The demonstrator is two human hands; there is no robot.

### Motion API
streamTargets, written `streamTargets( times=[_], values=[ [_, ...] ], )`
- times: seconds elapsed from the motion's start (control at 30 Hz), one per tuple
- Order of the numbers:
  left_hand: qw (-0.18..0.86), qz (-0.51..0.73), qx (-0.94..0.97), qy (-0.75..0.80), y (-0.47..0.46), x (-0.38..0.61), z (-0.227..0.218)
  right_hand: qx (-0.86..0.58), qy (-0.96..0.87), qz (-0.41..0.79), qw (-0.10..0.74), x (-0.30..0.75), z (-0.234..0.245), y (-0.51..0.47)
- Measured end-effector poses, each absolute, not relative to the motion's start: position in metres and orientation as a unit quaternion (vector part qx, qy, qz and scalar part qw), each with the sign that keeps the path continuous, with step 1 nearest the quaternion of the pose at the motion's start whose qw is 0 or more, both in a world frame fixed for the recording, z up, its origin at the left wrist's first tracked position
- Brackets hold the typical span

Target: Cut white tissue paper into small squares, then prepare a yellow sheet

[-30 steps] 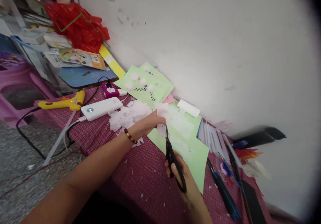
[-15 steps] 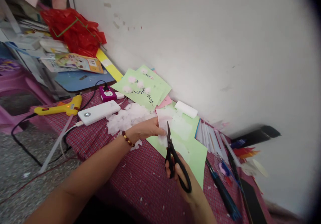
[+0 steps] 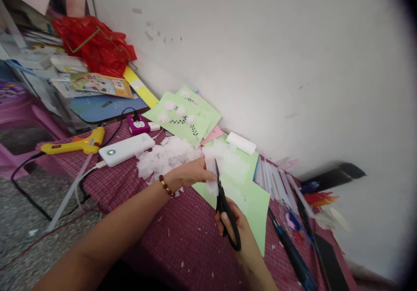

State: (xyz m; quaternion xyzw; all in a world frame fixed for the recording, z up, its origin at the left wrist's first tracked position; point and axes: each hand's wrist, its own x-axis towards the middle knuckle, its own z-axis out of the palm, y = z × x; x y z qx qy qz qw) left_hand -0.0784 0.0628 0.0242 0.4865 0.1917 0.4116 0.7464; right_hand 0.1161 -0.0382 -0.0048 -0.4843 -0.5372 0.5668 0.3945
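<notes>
My left hand (image 3: 192,172), with a beaded bracelet (image 3: 167,186) at the wrist, pinches a piece of thin whitish-pink tissue paper (image 3: 211,154). Black-handled scissors (image 3: 223,195) sit in my right hand (image 3: 236,219), fingers through the loops. Their blades point up and lie against the tissue paper, beside my left fingertips. Beneath both hands spreads a light green sheet (image 3: 257,204) with pale tissue pieces on it. A heap of cut tissue paper (image 3: 167,154) lies left of my left hand. Behind it rest green cards (image 3: 182,130) with pale pink puffs and dark leafy sprigs.
On the left of the checked tablecloth (image 3: 182,226) are a yellow glue gun (image 3: 74,145), a white power bank (image 3: 127,150) and a purple plug adapter (image 3: 138,125). A white roll (image 3: 241,142) lies by the wall. At right lies a dark blue-handled tool (image 3: 293,252).
The scissors' handles have drawn closer together, and their blades have shifted slightly against the tissue paper. My left hand keeps its pinch. The view has shifted slightly.
</notes>
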Motion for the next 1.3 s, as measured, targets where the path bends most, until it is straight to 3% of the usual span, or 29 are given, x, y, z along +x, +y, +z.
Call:
streamTargets(
  times=[0.37, 0.73, 1.3],
  values=[
    [0.638, 0.487, 0.435, 0.408, 0.073, -0.081, 0.022, -0.518, -0.516, 0.56, 0.39, 0.118, -0.011, -0.038],
    [0.665, 0.451, 0.463, 0.376, 0.066, -0.076, 0.026, -0.396, -0.526, 0.633, 0.406, 0.124, -0.01, -0.044],
    [0.67, 0.384, 0.509, 0.38, 0.059, -0.063, 0.014, -0.441, -0.547, 0.585, 0.406, 0.125, -0.005, -0.04]
  ],
)
